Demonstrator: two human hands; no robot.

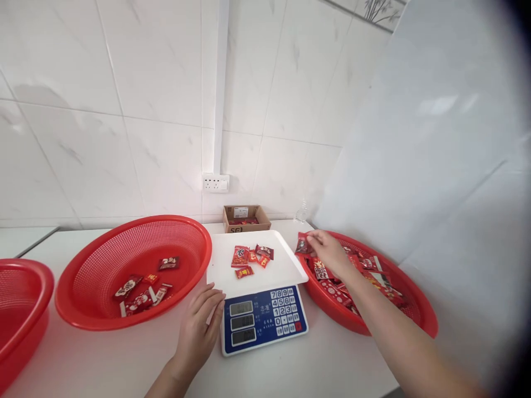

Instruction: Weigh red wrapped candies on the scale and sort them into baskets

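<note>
My right hand (329, 250) pinches a dark red snack packet (303, 245) above the left rim of the right-hand red basket (423, 320), which is heaped with wrapped snacks (373, 271). Beside the display of a blue and white digital scale (265, 320), my left hand (203, 315) hovers with nothing in it, its fingers extended. Several small red packets lie on the scale's white tray (224, 282), among them a larger red packet (240, 256) and a dark one (264, 252). The display digits are too faint to read.
Left of the scale stands a red basket (83, 309) with several packets at its bottom. Another red basket (25, 320) is cut off at the left edge. Behind the tray sit a cardboard box (246, 218) and a clear plastic object (302, 211), against the tiled wall.
</note>
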